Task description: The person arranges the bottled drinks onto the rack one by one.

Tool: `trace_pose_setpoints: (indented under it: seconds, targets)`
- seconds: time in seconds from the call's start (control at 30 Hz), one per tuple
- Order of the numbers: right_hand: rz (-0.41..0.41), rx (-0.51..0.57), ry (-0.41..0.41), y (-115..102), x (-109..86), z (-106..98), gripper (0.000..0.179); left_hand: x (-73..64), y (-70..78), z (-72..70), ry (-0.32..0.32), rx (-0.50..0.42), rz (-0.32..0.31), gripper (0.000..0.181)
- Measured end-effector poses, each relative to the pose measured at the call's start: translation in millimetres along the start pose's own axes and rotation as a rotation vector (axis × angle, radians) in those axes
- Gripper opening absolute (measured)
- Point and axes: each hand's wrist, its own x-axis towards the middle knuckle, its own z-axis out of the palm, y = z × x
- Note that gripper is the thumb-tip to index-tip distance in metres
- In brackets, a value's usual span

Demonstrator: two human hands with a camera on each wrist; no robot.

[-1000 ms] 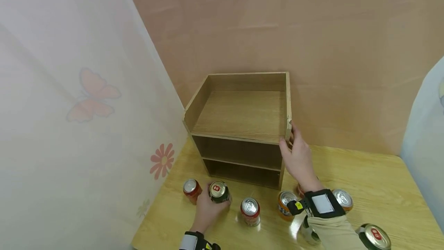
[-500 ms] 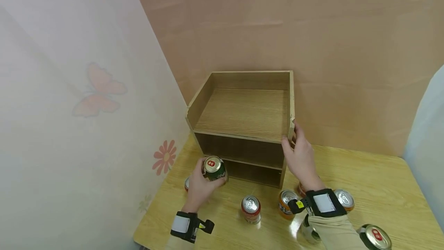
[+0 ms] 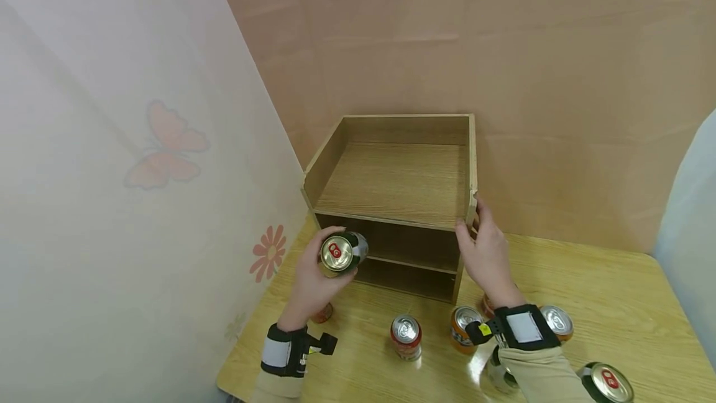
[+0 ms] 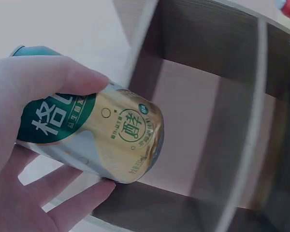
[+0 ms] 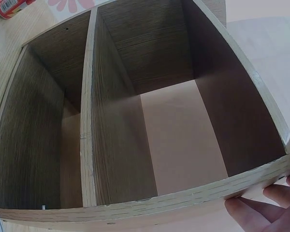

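Note:
A green-and-gold drink can (image 3: 341,252) is off the table in my left hand (image 3: 310,282), thumb on one side and fingers on the other. It lies tilted, tab end towards me, in front of the wooden shelf (image 3: 403,173). The left wrist view shows the far end of the can (image 4: 130,133) pointing at the wider upper compartment (image 4: 183,121), outside or just at its opening. With thumb and fingers, my right hand (image 3: 488,257) grips the shelf's right front edge. Fingertips (image 5: 244,212) touch the side panel in the right wrist view.
Several cans stand on the table (image 3: 369,372): a red can (image 3: 406,338) in front of the shelf, an orange can (image 3: 462,329), a green can (image 3: 606,383) at the right. Behind my left wrist a red can (image 3: 322,313) is mostly hidden. A fabric wall (image 3: 168,235) closes the left side.
My left hand has lifted the green can off the table, up towards the shelf's upper opening, and tipped it. My right hand keeps its place on the shelf edge.

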Motion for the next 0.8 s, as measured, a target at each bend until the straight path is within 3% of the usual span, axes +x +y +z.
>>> trace_pose_setpoints:
  seconds: [0.23,0.4,0.5,0.7,0.8]
  targets:
    - [-0.001,-0.009,0.006,1.4,0.6,0.4,0.062,14.1,23.1,-12.0,0.062,-0.109,0.046,0.074]
    - [-0.001,-0.008,0.01,1.9,1.1,0.4,0.061,30.8,28.9,-16.4,0.182,-0.086,0.127,0.071]
    - [0.001,-0.009,0.014,2.1,1.1,1.3,0.061,40.1,30.9,-19.6,0.216,-0.103,0.112,0.07]
    - [0.004,-0.012,0.017,4.0,1.4,2.5,0.061,55.2,29.3,-26.3,0.198,-0.136,0.03,0.071]
    - [0.001,-0.01,0.015,4.0,1.2,2.1,0.061,63.7,16.2,-26.7,0.202,-0.112,0.035,0.072]
